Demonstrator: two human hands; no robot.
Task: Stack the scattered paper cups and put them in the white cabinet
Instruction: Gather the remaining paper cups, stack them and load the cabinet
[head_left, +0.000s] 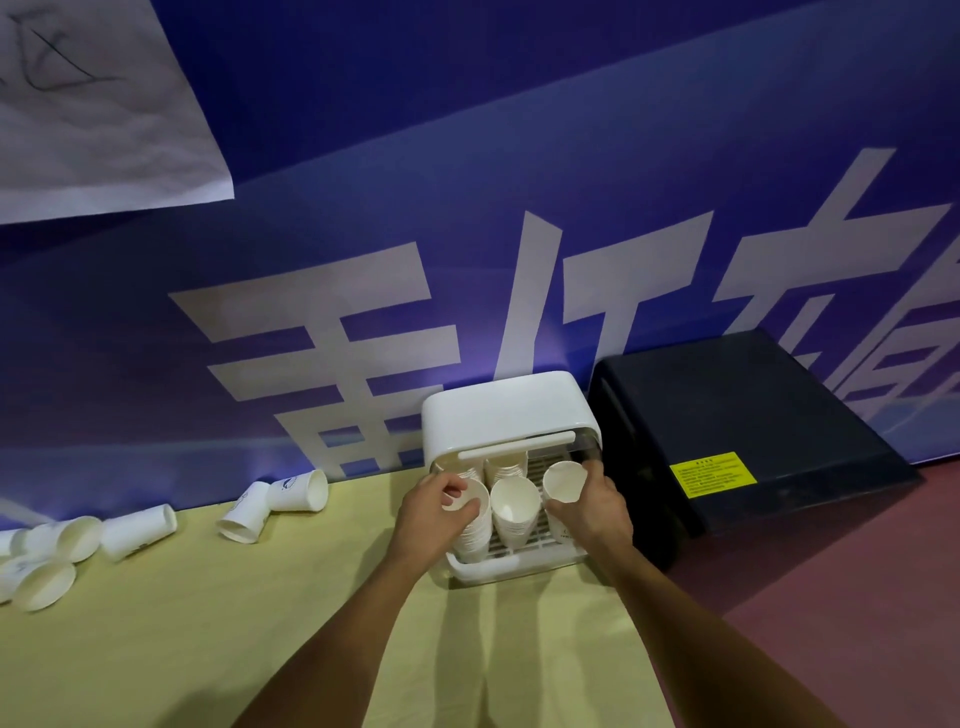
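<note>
My left hand (436, 506) is curled over the rim of the left stack (474, 527) and my right hand (592, 506) is wrapped round the right stack (563, 483). Both stacks stand on the slatted rack at the front of the white cabinet (498, 415), whose door is lifted.

What worries me is tipping. These stacks are tall, light and crowded. If I let go while one leans, or drag a finger out against a rim, I judge it would knock the middle stack (514, 512) just beside it. The right stack looks tilted toward me, so it needs to sit flat before I release it. The raised door hangs just above the rims (a careless lift of my wrist could catch it). The cabinet also sits near the surface (208, 623) edge, so a hard push could shift it.

By my count there are three stacks across the front row, two of them in my hands. At least one more stands behind them; how many are at the back I cannot tell. On the surface to my left I count five loose cups (137, 530) lying on their sides, two near the cabinet and three farther off. There may be more cut off at the frame's edge. One black box (727, 441) stands just right of the cabinet.
</note>
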